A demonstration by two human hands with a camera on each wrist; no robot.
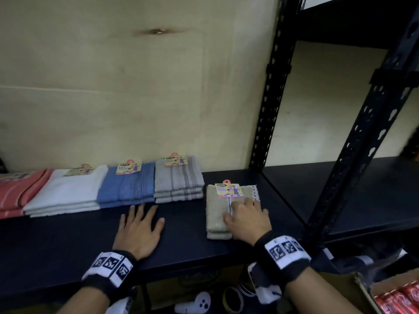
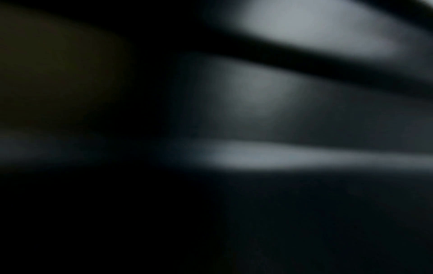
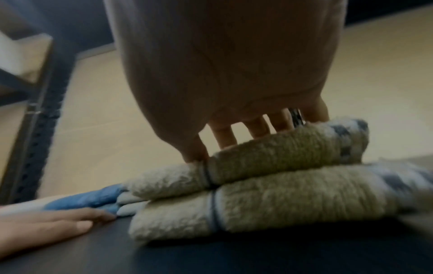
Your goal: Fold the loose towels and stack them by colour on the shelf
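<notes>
Two folded beige towels (image 1: 216, 209) lie stacked on the black shelf (image 1: 181, 236), right of centre, a paper label on top. My right hand (image 1: 246, 217) lies flat on this stack, fingers straight and spread, pressing the top beige towel (image 3: 276, 148). My left hand (image 1: 140, 227) rests flat on the bare shelf, fingers spread, just in front of the blue stack (image 1: 127, 189). Behind it stand folded stacks of red (image 1: 15, 191), white (image 1: 65, 191) and grey (image 1: 179, 180) towels in a row. The left wrist view is dark and blurred.
A black slotted upright (image 1: 269, 87) stands behind the beige stack, another upright (image 1: 362, 137) nearer at right. A second shelf bay (image 1: 353, 189) lies to the right. Below are a white controller (image 1: 199, 303), cardboard boxes and red cans (image 1: 401, 298).
</notes>
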